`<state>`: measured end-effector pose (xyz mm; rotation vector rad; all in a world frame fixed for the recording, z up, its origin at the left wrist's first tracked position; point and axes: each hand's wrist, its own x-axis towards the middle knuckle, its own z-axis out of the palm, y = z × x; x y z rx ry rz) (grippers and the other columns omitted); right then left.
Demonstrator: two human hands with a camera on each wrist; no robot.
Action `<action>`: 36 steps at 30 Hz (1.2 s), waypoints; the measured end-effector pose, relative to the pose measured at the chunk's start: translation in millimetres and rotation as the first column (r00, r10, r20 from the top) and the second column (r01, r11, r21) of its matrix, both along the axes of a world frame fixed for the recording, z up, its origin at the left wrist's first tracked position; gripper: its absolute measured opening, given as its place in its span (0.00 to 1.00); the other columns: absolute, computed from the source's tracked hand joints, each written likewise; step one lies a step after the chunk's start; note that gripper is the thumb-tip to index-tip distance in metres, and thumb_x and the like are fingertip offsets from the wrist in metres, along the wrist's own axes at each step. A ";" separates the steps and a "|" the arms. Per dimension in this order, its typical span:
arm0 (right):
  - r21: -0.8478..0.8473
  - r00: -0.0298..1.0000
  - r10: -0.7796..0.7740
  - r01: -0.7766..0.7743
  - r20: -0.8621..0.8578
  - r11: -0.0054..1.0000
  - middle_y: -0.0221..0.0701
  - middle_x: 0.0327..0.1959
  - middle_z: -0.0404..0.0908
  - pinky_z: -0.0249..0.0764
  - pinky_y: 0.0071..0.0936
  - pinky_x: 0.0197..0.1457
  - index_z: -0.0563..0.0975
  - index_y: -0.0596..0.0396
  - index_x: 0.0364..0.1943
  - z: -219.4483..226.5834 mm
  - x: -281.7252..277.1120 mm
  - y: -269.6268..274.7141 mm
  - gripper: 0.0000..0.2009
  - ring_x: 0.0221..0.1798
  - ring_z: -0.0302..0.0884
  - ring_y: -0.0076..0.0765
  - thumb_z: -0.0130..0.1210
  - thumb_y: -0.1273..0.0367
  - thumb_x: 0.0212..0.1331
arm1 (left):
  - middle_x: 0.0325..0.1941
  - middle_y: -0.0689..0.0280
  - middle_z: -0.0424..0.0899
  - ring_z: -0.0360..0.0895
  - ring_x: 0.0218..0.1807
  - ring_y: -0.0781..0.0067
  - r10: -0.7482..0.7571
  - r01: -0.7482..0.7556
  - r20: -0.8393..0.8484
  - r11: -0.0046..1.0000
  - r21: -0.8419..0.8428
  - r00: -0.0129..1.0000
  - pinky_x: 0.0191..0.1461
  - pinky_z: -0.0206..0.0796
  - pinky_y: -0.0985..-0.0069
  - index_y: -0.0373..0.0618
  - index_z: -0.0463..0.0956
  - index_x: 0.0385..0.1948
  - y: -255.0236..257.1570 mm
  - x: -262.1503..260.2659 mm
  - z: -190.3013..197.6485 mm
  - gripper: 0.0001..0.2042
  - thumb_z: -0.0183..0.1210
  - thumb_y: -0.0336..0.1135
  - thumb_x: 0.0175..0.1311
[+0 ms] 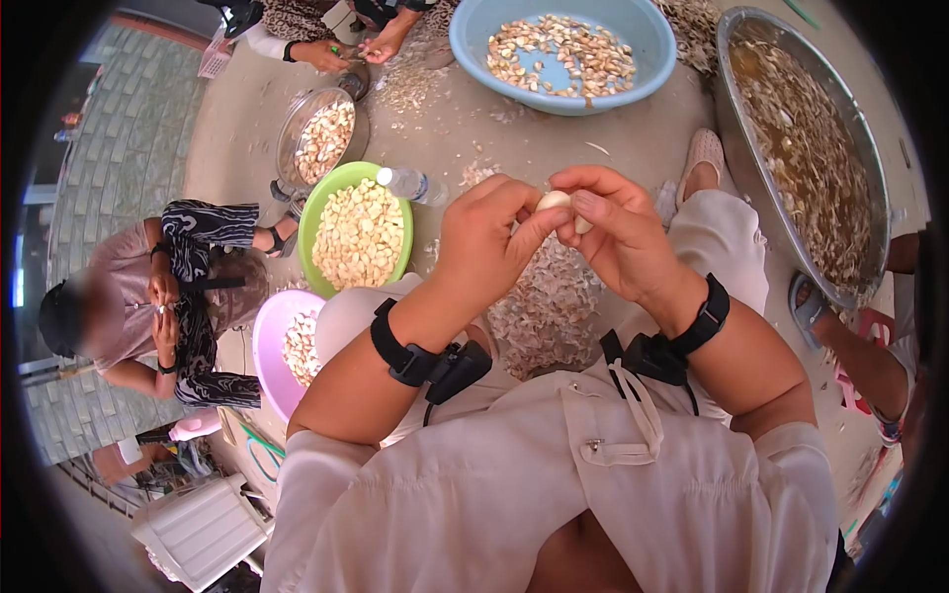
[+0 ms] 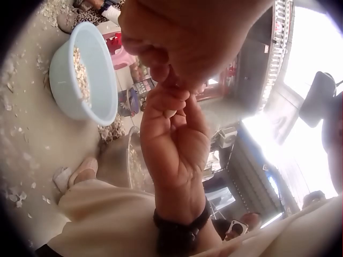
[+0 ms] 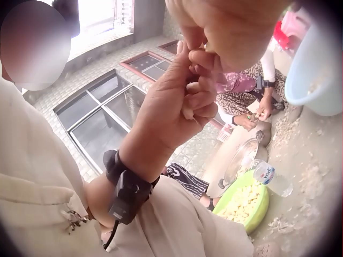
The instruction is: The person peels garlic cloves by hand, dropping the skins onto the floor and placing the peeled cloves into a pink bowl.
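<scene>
Cream-coloured clothing fills the bottom of the head view, and just above it both hands meet in the middle. Left hand [image 1: 489, 237] and right hand [image 1: 613, 232] each have fingers curled around one small pale garlic clove [image 1: 556, 204], pinching it from both sides, thumbs on top. Below them there's a heap of papery garlic skins [image 1: 544, 311] on the ground. Round green plastic bowl of peeled cloves [image 1: 358, 235] sits around 10 o'clock, a light blue plastic basin [image 1: 563, 51] at 12, and a big metal basin of soaking garlic [image 1: 806, 148] at 2.
</scene>
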<state>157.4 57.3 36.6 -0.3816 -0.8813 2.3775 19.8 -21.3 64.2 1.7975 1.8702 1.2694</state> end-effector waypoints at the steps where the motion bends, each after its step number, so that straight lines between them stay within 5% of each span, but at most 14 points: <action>1: 0.012 0.998 0.020 -0.020 0.054 1.000 0.29 0.29 0.75 0.67 0.16 0.30 0.73 0.61 0.41 -1.3 1.6 0.8 0.10 0.27 0.68 0.20 0.51 0.71 0.57 | 0.19 0.63 0.73 0.72 0.21 0.66 0.003 -0.001 -0.069 1.000 0.026 0.998 0.23 0.62 0.74 0.42 0.73 0.20 -0.8 -0.6 0.3 0.10 0.64 0.36 0.46; 13: 0.197 0.991 0.043 -0.067 0.126 0.978 0.28 0.24 0.74 0.64 0.12 0.23 0.73 0.60 0.41 -2.6 7.0 0.0 0.10 0.22 0.67 0.16 0.49 0.68 0.59 | 0.17 0.63 0.71 0.70 0.19 0.65 -0.098 0.112 -0.141 0.989 0.095 0.985 0.21 0.60 0.74 0.42 0.73 0.20 -0.5 -2.3 0.7 0.08 0.61 0.35 0.51; 18: 0.270 0.982 -0.016 -0.036 0.186 0.962 0.28 0.24 0.74 0.64 0.11 0.24 0.72 0.60 0.40 2.8 9.7 -4.4 0.09 0.22 0.67 0.16 0.48 0.69 0.59 | 0.17 0.63 0.73 0.70 0.20 0.74 -0.058 0.078 0.174 0.991 -0.109 0.983 0.23 0.61 0.79 0.39 0.74 0.22 -1.8 3.9 -2.2 0.13 0.50 0.38 0.62; 22: 0.315 0.986 -0.059 0.006 0.158 0.949 0.28 0.25 0.75 0.65 0.11 0.24 0.72 0.60 0.39 0.4 7.8 -8.2 0.08 0.23 0.68 0.15 0.48 0.70 0.59 | 0.18 0.66 0.75 0.68 0.20 0.81 0.057 0.065 0.440 0.964 -0.258 0.896 0.24 0.61 0.82 0.38 0.75 0.23 -2.4 7.8 3.9 0.17 0.46 0.41 0.65; 28: 0.301 0.998 -0.025 0.006 0.061 0.954 0.29 0.27 0.76 0.65 0.11 0.26 0.71 0.60 0.40 2.9 7.8 -5.2 0.08 0.25 0.69 0.15 0.49 0.72 0.59 | 0.20 0.70 0.74 0.62 0.18 0.87 0.090 0.282 0.918 0.936 -0.211 0.386 0.21 0.54 0.88 0.38 0.74 0.28 -0.9 4.8 -6.6 0.13 0.50 0.40 0.63; 31: 0.297 0.998 -0.009 -0.009 0.059 0.955 0.29 0.29 0.76 0.66 0.12 0.27 0.70 0.60 0.41 2.5 9.4 -3.7 0.09 0.27 0.69 0.15 0.49 0.72 0.58 | 0.21 0.69 0.74 0.58 0.17 0.88 0.128 0.218 0.936 0.954 -0.207 0.329 0.20 0.50 0.88 0.38 0.74 0.29 -1.7 0.8 -6.8 0.11 0.55 0.38 0.60; 34: 0.327 0.996 -0.005 -0.024 0.088 0.945 0.29 0.30 0.76 0.66 0.12 0.28 0.70 0.59 0.42 3.0 11.2 -2.0 0.09 0.27 0.68 0.16 0.49 0.73 0.58 | 0.24 0.67 0.76 0.65 0.20 0.86 0.085 0.202 0.957 0.969 -0.145 0.278 0.23 0.57 0.89 0.37 0.74 0.29 -3.4 -7.0 -2.6 0.09 0.58 0.34 0.57; 36: 0.366 0.994 -0.019 -0.022 0.107 0.931 0.29 0.30 0.75 0.66 0.12 0.28 0.69 0.59 0.42 4.3 11.8 -1.8 0.09 0.27 0.68 0.16 0.49 0.74 0.57 | 0.25 0.66 0.77 0.69 0.24 0.84 0.040 0.204 0.913 0.970 -0.133 0.405 0.27 0.62 0.88 0.36 0.74 0.30 -5.1 -2.8 3.2 0.08 0.59 0.32 0.56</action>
